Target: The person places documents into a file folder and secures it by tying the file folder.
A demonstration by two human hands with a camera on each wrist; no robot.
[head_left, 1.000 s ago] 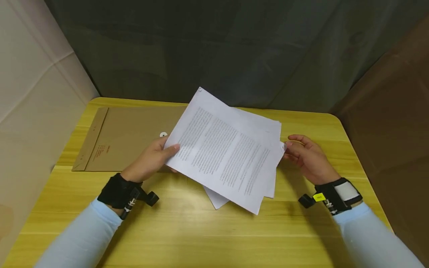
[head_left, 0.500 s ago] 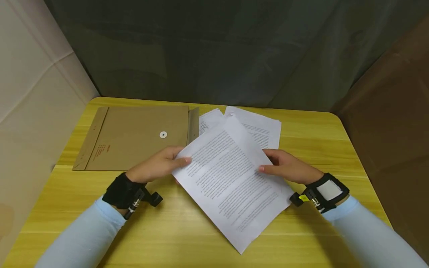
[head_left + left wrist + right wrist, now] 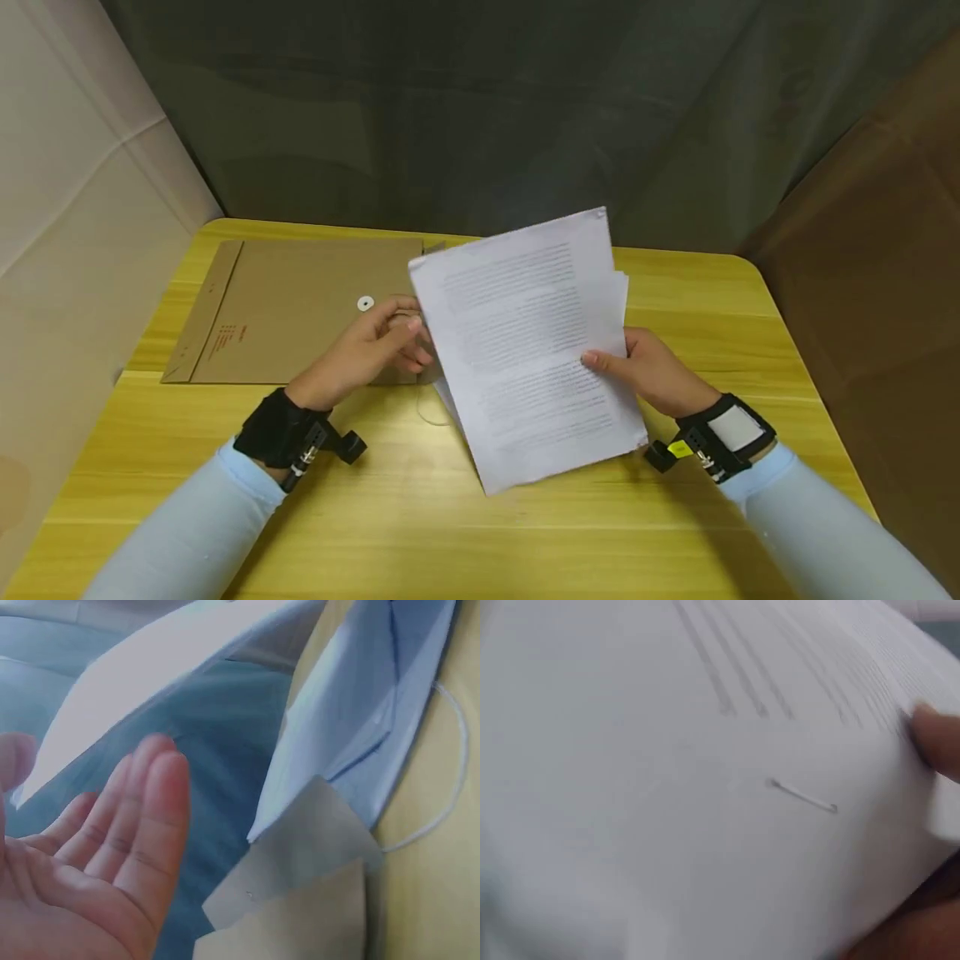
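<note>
The right hand [image 3: 651,371] grips a stapled sheaf of printed pages [image 3: 528,346] by its right edge, thumb on the face, holding it tilted above the yellow wooden table [image 3: 450,517]; a staple [image 3: 802,796] shows in the right wrist view. The left hand [image 3: 371,350] hovers just beside the sheaf's left edge, fingers relaxed and straight, holding nothing (the left wrist view shows the palm bare beneath the paper). The step in hand appears to be gathering and squaring the papers; more sheets [image 3: 618,287] lie behind. The next move likely calls for the left hand to support the free edge. A brown string-tie envelope [image 3: 300,308] lies flat at the table's far left, its flap [image 3: 433,250] toward the sheets. Grey cloth [image 3: 487,108] backs the table.
</note>
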